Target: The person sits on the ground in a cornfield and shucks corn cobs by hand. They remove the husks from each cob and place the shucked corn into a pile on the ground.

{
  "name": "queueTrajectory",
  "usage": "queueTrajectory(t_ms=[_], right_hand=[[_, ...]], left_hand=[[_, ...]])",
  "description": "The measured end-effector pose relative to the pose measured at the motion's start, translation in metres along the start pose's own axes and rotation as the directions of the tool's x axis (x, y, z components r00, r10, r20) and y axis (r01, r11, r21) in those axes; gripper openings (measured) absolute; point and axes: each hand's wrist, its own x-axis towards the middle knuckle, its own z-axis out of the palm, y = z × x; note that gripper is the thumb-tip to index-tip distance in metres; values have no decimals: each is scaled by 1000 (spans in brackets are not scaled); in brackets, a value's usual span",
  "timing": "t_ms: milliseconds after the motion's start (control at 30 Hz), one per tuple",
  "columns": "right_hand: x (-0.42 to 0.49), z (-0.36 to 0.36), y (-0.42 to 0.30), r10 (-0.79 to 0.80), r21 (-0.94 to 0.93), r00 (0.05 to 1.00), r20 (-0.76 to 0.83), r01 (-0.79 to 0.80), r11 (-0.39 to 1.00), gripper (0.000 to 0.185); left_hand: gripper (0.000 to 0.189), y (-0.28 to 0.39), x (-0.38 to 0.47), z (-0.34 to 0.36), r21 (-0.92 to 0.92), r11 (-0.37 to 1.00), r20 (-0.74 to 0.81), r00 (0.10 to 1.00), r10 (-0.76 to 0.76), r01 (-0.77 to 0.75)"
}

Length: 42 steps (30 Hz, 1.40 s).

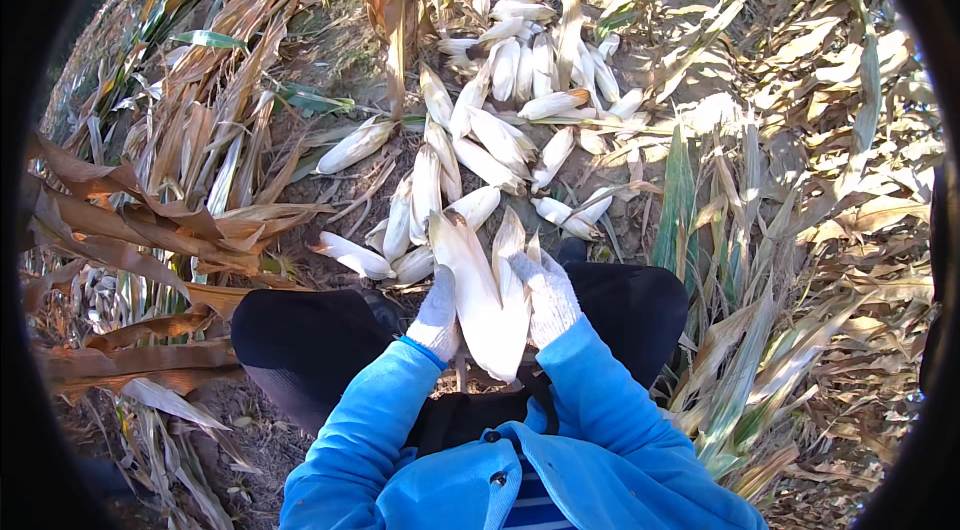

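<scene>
Between my knees, both hands in pale knitted gloves hold an ear of corn in its whitish husk (pixel 480 305), whose leaves are parted at the top end. My left hand (pixel 438 316) grips its left side. My right hand (pixel 546 297) is on its right side, with the fingers near the parted husk tips. The kernels are not visible. Just beyond the hands, a heap of corn ears in pale husks (pixel 499 140) lies on the ground, several of them brown at the tips.
Dry brown corn leaves (pixel 135 222) reach in from the left. Stalks with some green leaves (pixel 675 207) stand close by my right knee (pixel 637 305). Dry husks and leaves (pixel 847 245) cover the ground at the right. Upright dry leaves (pixel 397 12) hang beside the heap.
</scene>
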Motion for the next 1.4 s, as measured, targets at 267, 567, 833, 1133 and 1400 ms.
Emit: queueTrajectory(t_ms=[267,567,833,1133,1400], right_hand=[[-15,12,-17,-216,-170,962,169,244,955,22],[-16,-32,28,-131,-516,990,55,140,845,38],[9,-20,89,390,-921,921,-5,-156,356,53],[-49,-25,37,677,-483,577,456,800,-357,29],[-22,-47,34,500,-793,836,227,457,-403,89]], left_hand=[[43,-12,30,-42,-177,983,-148,987,-67,40],[49,38,29,-30,-3,918,-443,824,354,-396],[48,19,42,-45,219,879,-270,840,471,-423],[36,24,27,-32,48,999,-43,999,18,-16],[55,33,26,-23,190,927,-165,920,355,-324]])
